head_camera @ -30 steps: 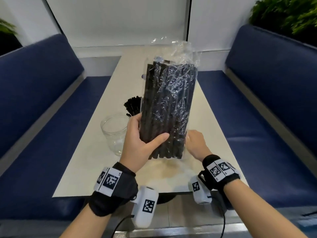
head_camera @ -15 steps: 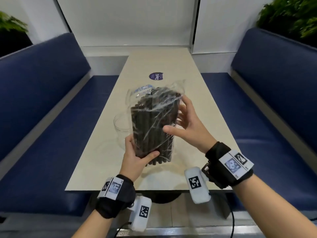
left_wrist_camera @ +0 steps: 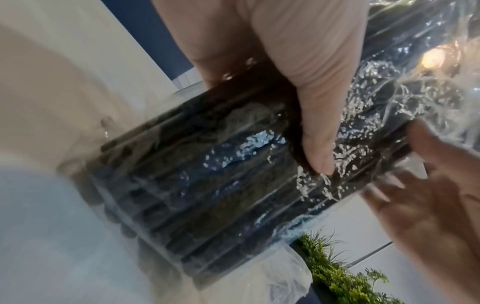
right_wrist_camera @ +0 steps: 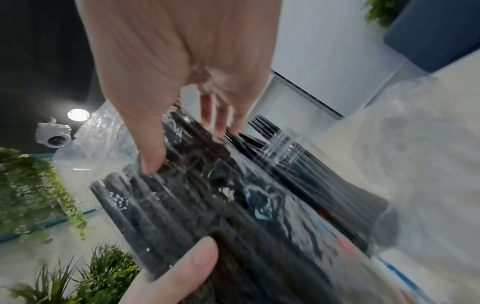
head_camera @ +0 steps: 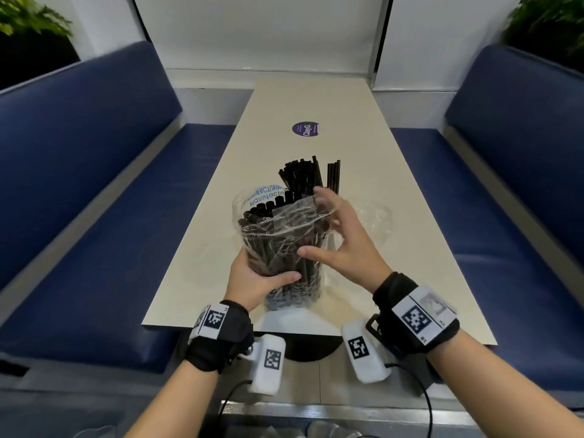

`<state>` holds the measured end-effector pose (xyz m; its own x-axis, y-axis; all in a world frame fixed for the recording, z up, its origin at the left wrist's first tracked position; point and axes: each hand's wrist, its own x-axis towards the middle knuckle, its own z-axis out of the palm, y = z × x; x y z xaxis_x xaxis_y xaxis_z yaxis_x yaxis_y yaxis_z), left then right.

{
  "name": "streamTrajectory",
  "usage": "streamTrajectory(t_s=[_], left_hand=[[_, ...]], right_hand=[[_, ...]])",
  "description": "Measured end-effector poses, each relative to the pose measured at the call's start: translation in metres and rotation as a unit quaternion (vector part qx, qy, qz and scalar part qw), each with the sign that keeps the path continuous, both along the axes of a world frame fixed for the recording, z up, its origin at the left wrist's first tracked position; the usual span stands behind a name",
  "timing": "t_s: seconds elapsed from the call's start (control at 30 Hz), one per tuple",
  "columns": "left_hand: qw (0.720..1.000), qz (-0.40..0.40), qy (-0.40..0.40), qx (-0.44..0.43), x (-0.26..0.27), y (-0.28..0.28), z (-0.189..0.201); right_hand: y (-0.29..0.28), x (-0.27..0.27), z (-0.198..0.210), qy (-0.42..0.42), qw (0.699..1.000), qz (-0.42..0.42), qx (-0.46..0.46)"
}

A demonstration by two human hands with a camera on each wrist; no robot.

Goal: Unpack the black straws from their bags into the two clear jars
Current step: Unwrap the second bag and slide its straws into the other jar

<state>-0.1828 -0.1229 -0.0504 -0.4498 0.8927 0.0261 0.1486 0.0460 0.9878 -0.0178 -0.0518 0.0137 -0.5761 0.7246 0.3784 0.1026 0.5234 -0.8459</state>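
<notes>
On the cream table [head_camera: 284, 99] between blue benches [head_camera: 79, 172], left grip [head_camera: 252, 282] holds the straw bag [head_camera: 281, 248], hiding a jar; right grip [head_camera: 344, 248] spread wide

The straws [head_camera: 284, 245] you hold are solid black, seen through a clear, glossy bag [head_camera: 268, 210] creased with white glare streaks; blue lettering is printed on the bag's upper flap at about 11 o'clock. More black straws [head_camera: 303, 177] stand at 12 o'clock behind it. Your table [head_camera: 316, 102] is plain cream, with one round purple sticker [head_camera: 305, 129] bearing white text. The benches [head_camera: 94, 153] at 9 and 3 o'clock are dark blue. Your wristbands [head_camera: 407, 324] are black with white tags carrying black-and-white square-code patterns. Plants [head_camera: 28, 17] in the far corners are green. The wall [head_camera: 252, 33] is white.
</notes>
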Motion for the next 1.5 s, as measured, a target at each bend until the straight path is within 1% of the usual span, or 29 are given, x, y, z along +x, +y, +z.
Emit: streamTrajectory(t_s=[0.07, 0.13, 0.17, 0.23, 0.27, 0.33, 0.43, 0.47, 0.5, 0.53, 0.6, 0.67, 0.7, 0.77, 0.83, 0.9, 1.0, 1.1, 1.2, 1.23, 1.3, 1.4, 1.43, 1.5], left_hand=[[1.000, 0.005, 0.002, -0.005, -0.003, 0.000, -0.002], [1.000, 0.010, 0.003, -0.012, -0.004, 0.000, -0.003], [1.000, 0.010, 0.004, -0.013, -0.004, 0.000, -0.002], [1.000, 0.011, 0.009, -0.012, -0.005, 0.000, -0.001], [1.000, 0.011, 0.009, -0.009, -0.006, 0.000, -0.002], [1.000, 0.009, 0.006, -0.006, -0.007, 0.001, -0.002], [1.000, -0.007, -0.002, -0.006, -0.009, 0.002, -0.001], [1.000, -0.016, -0.004, -0.001, -0.009, 0.001, 0.000], [1.000, -0.024, -0.005, 0.003, -0.008, 0.001, 0.003], [1.000, -0.028, -0.009, 0.010, -0.007, 0.001, 0.004], [0.999, -0.037, -0.014, 0.032, -0.006, 0.000, 0.005], [0.999, -0.037, -0.014, 0.032, -0.006, 0.000, 0.005], [0.999, -0.038, -0.017, 0.024, -0.006, 0.000, 0.005], [0.999, -0.043, -0.014, 0.010, -0.008, 0.002, 0.002], [0.999, -0.047, 0.002, -0.008, -0.010, 0.001, 0.001], [0.998, -0.065, 0.024, -0.012, -0.012, 0.000, 0.000], [0.997, -0.066, 0.029, -0.020, -0.013, -0.002, 0.004], [0.995, -0.099, 0.007, 0.009, -0.009, -0.007, 0.014], [0.993, -0.105, 0.030, 0.048, -0.010, -0.014, 0.023], [0.990, -0.122, 0.031, 0.067, -0.014, -0.017, 0.026], [0.984, -0.140, -0.009, 0.114, -0.025, -0.019, 0.028], [0.974, -0.104, -0.114, 0.166, -0.031, -0.020, 0.045], [0.976, -0.086, -0.110, 0.168, -0.027, -0.020, 0.053], [0.981, -0.085, -0.051, 0.164, -0.019, -0.019, 0.060]], right_hand=[[-0.004, 0.002, 0.009, 0.024, 0.997, -0.034, 0.067], [-0.007, 0.003, 0.017, 0.027, 0.989, -0.061, 0.131], [-0.008, 0.002, 0.020, 0.014, 0.982, -0.077, 0.173], [-0.010, 0.000, 0.021, -0.018, 0.956, -0.105, 0.272], [-0.011, -0.001, 0.020, -0.036, 0.943, -0.105, 0.314], [-0.013, -0.003, 0.014, -0.072, 0.919, -0.081, 0.378], [-0.021, -0.006, 0.006, -0.149, 0.885, -0.036, 0.439], [-0.024, -0.007, 0.004, -0.173, 0.880, -0.026, 0.441], [-0.027, -0.008, 0.004, -0.187, 0.884, -0.017, 0.428], [-0.029, -0.009, 0.005, -0.189, 0.895, -0.009, 0.403], [-0.032, -0.013, 0.014, -0.163, 0.922, 0.004, 0.350], [-0.032, -0.020, 0.027, -0.132, 0.938, -0.004, 0.321], [-0.029, -0.024, 0.033, -0.126, 0.938, -0.014, 0.321], [-0.022, -0.032, 0.042, -0.147, 0.924, -0.026, 0.353], [-0.016, -0.038, 0.047, -0.200, 0.901, -0.002, 0.385], [-0.013, -0.042, 0.052, -0.247, 0.887, 0.032, 0.389], [-0.015, -0.049, 0.055, -0.306, 0.884, 0.064, 0.347], [-0.014, -0.052, 0.053, -0.356, 0.881, 0.071, 0.304], [-0.013, -0.053, 0.052, -0.362, 0.878, 0.065, 0.305], [-0.012, -0.054, 0.052, -0.359, 0.880, 0.062, 0.305], [-0.009, -0.054, 0.051, -0.347, 0.887, 0.050, 0.302], [-0.004, -0.055, 0.051, -0.338, 0.893, 0.027, 0.297], [-0.004, -0.056, 0.052, -0.336, 0.895, 0.025, 0.291], [-0.003, -0.057, 0.053, -0.321, 0.907, 0.030, 0.270]])
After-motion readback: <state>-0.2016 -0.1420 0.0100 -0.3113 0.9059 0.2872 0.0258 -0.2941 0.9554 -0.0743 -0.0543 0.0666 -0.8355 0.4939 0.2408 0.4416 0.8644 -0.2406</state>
